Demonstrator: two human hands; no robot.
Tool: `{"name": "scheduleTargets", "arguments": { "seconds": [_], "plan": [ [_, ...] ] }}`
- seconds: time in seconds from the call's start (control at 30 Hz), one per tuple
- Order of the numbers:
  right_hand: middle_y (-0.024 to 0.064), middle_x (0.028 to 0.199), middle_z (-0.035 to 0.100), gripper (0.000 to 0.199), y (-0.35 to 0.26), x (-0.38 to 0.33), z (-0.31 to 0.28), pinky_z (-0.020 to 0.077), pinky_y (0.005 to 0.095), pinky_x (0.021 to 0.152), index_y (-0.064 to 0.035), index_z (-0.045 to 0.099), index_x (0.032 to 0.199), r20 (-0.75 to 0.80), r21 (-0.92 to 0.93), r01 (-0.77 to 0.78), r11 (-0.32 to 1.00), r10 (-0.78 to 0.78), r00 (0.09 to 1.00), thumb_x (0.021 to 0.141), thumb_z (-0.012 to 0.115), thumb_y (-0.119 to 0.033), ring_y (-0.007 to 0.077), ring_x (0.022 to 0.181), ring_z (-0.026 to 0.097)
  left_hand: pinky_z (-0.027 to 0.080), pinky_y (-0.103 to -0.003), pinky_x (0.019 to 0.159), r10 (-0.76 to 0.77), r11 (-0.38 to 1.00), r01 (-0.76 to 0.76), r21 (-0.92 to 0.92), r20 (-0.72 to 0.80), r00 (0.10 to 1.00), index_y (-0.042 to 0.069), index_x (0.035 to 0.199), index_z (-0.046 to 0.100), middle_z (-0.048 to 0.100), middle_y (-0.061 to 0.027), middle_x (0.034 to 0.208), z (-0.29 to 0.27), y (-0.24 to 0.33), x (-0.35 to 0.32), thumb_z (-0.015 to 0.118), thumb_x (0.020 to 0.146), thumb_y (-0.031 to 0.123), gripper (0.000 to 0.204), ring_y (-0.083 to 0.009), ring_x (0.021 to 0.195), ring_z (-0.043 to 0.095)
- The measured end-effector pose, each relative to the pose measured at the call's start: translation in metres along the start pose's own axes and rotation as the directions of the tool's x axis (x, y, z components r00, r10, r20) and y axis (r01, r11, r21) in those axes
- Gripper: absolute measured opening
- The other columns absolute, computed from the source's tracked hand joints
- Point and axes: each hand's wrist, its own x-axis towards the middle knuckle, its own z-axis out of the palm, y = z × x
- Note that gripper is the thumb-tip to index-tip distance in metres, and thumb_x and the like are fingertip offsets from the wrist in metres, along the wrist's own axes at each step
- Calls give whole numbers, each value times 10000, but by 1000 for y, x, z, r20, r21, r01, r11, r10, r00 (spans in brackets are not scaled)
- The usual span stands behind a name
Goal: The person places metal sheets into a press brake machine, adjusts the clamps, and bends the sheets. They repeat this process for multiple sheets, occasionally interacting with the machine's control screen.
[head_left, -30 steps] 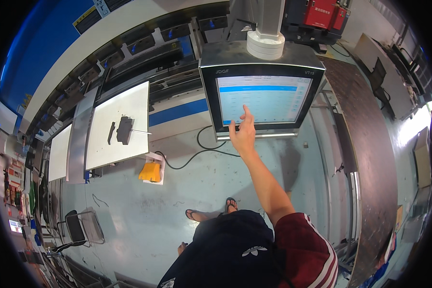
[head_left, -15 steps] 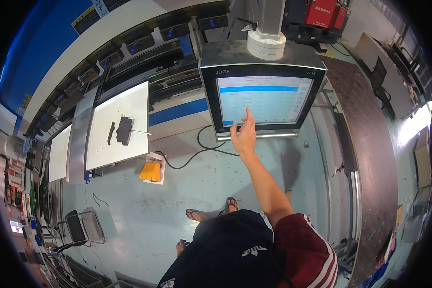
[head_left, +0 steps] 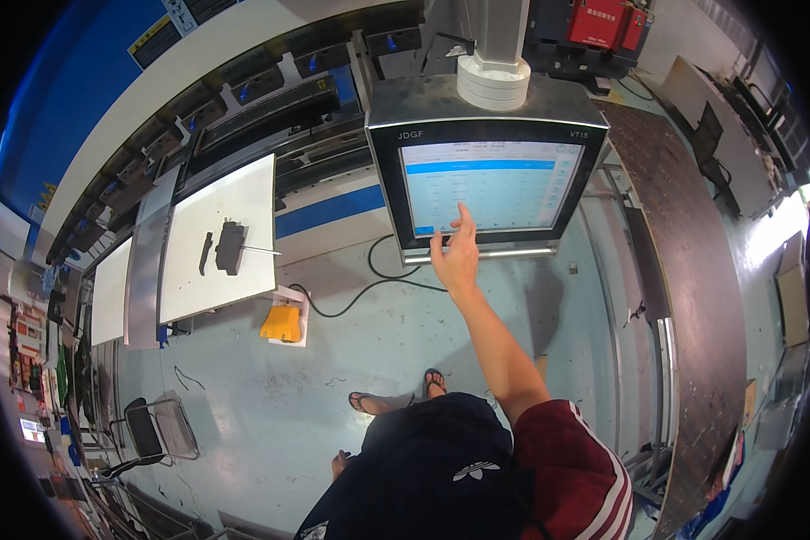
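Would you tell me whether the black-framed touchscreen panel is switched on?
On: the black-framed touchscreen panel glows white and blue, and the right hand points at it.

One touchscreen panel sits at upper centre of the frame, with one raised hand at its lower edge. Two white tabletops lie at left: a large one and a smaller one further left. Two dark parts rest on the large tabletop. One yellow foot pedal sits on the floor at centre left. One black cable runs across the floor. Two sandalled feet show at lower centre. One black chair stands at lower left.
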Motion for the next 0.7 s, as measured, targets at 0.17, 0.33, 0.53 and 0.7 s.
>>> {"name": "scheduleTargets", "arguments": {
  "seconds": [0.17, 0.33, 0.53, 0.7],
  "plan": [
    [143, 1119, 550, 748, -1, 6, -2, 504, 353, 664, -30, 350, 1552, 3, -49, 45, 998, -45, 999, 893, 700, -83, 192, 719, 556, 585, -400, 868, 11, 970, 3, 242, -56, 998, -140, 1177, 656, 774, -230, 966, 3, 3, 1, 331, 1066, 444, 678, -328, 901, 752],
    [181, 1169, 562, 720, 13, -11, -4, 530, 397, 731, -5, 356, 1534, 36, 78, -202, 976, 200, 979, 906, 688, -127, 244, 829, 633, 585, -393, 851, -81, 996, 80, -30, -47, 996, -134, 1159, 672, 772, -236, 971, 7, 4, -1, 341, 1064, 441, 670, -317, 900, 753],
    [163, 1203, 538, 764, 45, -25, -14, 530, 374, 752, 26, 291, 1535, -73, 122, -322, 939, 333, 940, 905, 693, -131, 220, 830, 639, 583, -396, 838, -119, 992, 115, -61, -76, 990, -131, 1173, 671, 768, -241, 963, 10, 5, 2, 368, 1056, 457, 672, -316, 892, 750],
    [165, 1209, 523, 769, 63, -25, -20, 540, 381, 768, 28, 283, 1524, -55, 130, -348, 928, 358, 932, 897, 700, -131, 222, 851, 643, 584, -403, 834, -98, 995, 98, 1, -72, 993, -120, 1179, 670, 764, -250, 967, 6, 11, 8, 381, 1056, 459, 659, -323, 897, 750]
  ]
}}
